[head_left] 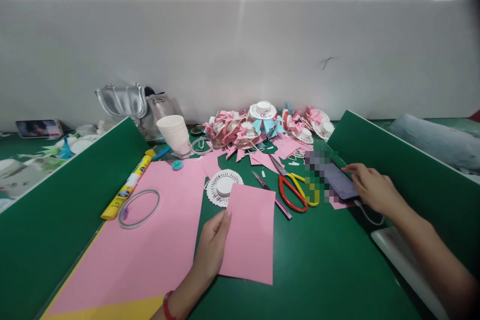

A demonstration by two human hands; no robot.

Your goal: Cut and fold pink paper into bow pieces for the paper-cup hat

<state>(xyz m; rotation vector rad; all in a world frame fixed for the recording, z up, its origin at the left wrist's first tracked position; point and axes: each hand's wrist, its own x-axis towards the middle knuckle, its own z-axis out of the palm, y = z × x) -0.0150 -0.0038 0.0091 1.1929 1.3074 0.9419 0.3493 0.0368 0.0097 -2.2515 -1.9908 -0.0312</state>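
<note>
My left hand (213, 245) pinches the left edge of a pink paper rectangle (252, 235), thumb on top, above the green table. Over at the right, my right hand (369, 185) reaches across a phone (339, 180) that lies on the table with a cable plugged in. Its fingers are partly stretched out, one at the screen, and it grips nothing. Part of the phone is blurred out. Behind the pink paper sits a small white paper hat (225, 186) with a fringed brim. A utility knife (283, 206) and red-and-yellow scissors (292, 192) lie between the paper and the phone.
Large pink sheets (165, 255) cover the left side, bearing a grey ring (157, 207) of tape or ribbon. Stacked paper cups (174, 132), a yellow glue tube (129, 187) and a silver bag (123, 102) stand or lie beyond. Decorated hats (240, 127) pile at the back. Green dividers (405, 160) flank the table.
</note>
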